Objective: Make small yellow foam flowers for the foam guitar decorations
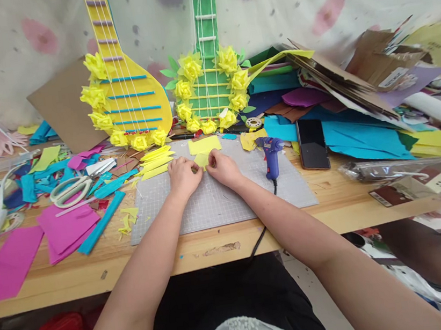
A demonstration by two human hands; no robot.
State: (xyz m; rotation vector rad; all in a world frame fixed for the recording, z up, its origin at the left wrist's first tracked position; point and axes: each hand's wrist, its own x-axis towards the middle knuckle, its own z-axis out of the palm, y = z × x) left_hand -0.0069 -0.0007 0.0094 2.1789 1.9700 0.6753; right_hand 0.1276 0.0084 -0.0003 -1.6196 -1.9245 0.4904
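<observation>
Over the grey cutting mat (210, 209), my left hand (184, 176) and my right hand (223, 169) meet at a small yellow paper piece (202, 160). The fingers of each hand are closed at one edge of it. Just behind lies a flat yellow paper rectangle (204, 145). To the left of my left hand is a fanned stack of yellow paper strips (157, 162). A blue glue gun (271, 157) stands on the mat to the right of my right hand, its cord running toward the table's front edge.
Behind the mat stand a yellow paper guitar (134, 84) and a green one (209, 77), both with yellow flowers. Scissors (72, 191) and magenta sheets (68, 228) lie left. A phone (312, 143) and blue paper (363, 138) lie right. Part of another person (430, 251) shows lower right.
</observation>
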